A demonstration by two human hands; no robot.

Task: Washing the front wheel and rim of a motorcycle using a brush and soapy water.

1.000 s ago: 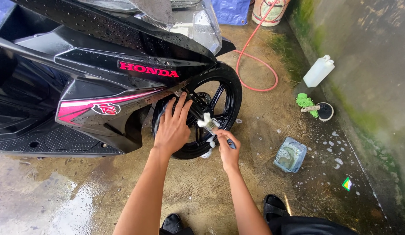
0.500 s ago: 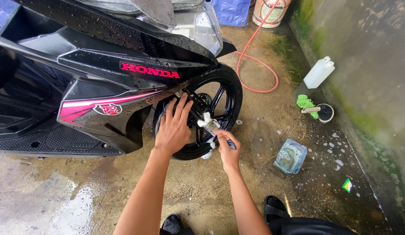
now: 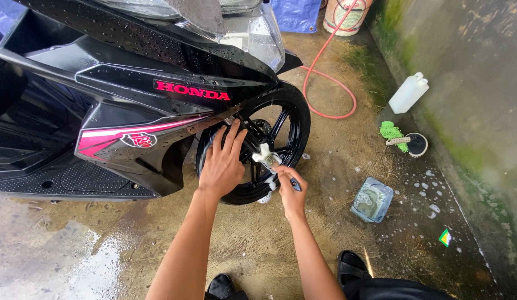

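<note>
The black scooter (image 3: 130, 105) with pink striping fills the upper left of the view, its wet panels beaded with water; it is plainly too heavy to shift by hand and looks slick wherever it is wet. Its rear end and seat are cut off by the frame edge. The front wheel (image 3: 258, 144) stands on the wet concrete floor (image 3: 269, 244), a black cast rim with stiff spokes and a rubber tyre that would give a surer grip than the glossy rim. The fender and side panel hide the wheel's upper left part.

The left hand (image 3: 222, 164) lies open and flat against the tyre and spokes, fingers spread. The right hand (image 3: 289, 191) is closed around the dark handle of a small brush (image 3: 268, 158), whose pale, soapy bristle head touches the spokes near the hub. The brush looks light and stiff in the handle, soft at the tip, and probably slippery with suds; the handle is mostly hidden inside the fist.

To the right sit a square tub (image 3: 372, 200) of murky water, a white jug (image 3: 408, 93) by the wall, and a green mitt (image 3: 393, 133) just beside a small round container whose contents cannot be made out.
</note>
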